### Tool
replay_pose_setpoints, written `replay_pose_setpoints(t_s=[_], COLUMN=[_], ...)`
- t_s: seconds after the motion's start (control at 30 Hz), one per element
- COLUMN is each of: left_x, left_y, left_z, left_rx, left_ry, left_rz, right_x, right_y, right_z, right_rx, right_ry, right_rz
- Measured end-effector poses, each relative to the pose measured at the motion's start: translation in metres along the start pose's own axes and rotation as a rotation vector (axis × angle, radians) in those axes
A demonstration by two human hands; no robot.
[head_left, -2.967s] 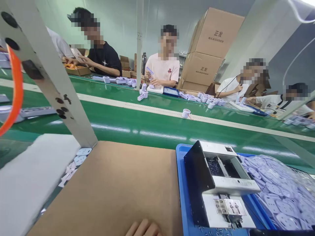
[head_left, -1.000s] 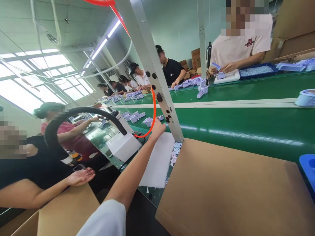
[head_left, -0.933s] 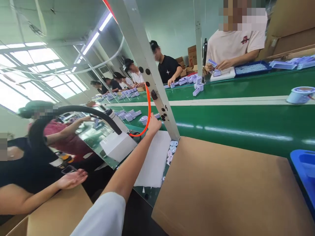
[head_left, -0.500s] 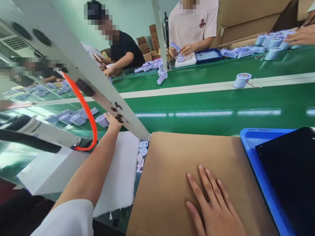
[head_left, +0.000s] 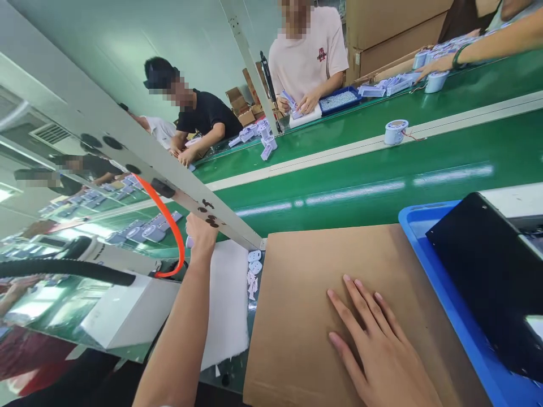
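My left hand [head_left: 200, 233] reaches out past the slanted metal post [head_left: 127, 151], just beyond the far end of a white foam pad [head_left: 229, 299]. Its fingers are closed around a small lavender round part [head_left: 189, 242], of which only an edge shows. My right hand [head_left: 377, 339] lies flat, fingers spread, on a brown cardboard sheet [head_left: 297, 271] and holds nothing. Several small lavender socket plates [head_left: 253, 265] lie in the gap between the foam pad and the cardboard.
A blue tray [head_left: 418, 237] with a black-sided machine [head_left: 487, 271] stands at my right. The green conveyor belt [head_left: 339, 181] carries a lavender spool [head_left: 396, 131]. An orange hose [head_left: 169, 220] loops over a white box [head_left: 123, 305]. Other people work across the belt.
My left hand has closed on the lavender part at the belt edge and drawn it slightly toward me. My right hand has come to rest flat on the cardboard. The view has swung back right.
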State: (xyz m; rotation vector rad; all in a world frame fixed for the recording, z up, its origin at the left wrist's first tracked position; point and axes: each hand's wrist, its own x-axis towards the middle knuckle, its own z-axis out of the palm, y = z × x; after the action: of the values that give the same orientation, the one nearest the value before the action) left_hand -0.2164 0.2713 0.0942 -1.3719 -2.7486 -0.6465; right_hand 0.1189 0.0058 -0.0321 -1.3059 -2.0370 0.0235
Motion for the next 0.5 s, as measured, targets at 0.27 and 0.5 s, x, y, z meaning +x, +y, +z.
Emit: replay_pose_setpoints(t_s=[0.27, 0.5], left_x=[-0.057, -0.110], left_y=[0.004, 0.003], left_z=[-0.032, -0.043], left_rx=[-0.004, 0.019], left_ry=[0.011, -0.116], left_rz=[-0.001, -0.055], right_x=[-0.013, -0.020], right_y=[-0.004, -0.014], right_z=[-0.051, -0.114], right_rx=[1.476, 2.211], right_ry=[0.183, 0.201], right_rz=[0.140, 0.641])
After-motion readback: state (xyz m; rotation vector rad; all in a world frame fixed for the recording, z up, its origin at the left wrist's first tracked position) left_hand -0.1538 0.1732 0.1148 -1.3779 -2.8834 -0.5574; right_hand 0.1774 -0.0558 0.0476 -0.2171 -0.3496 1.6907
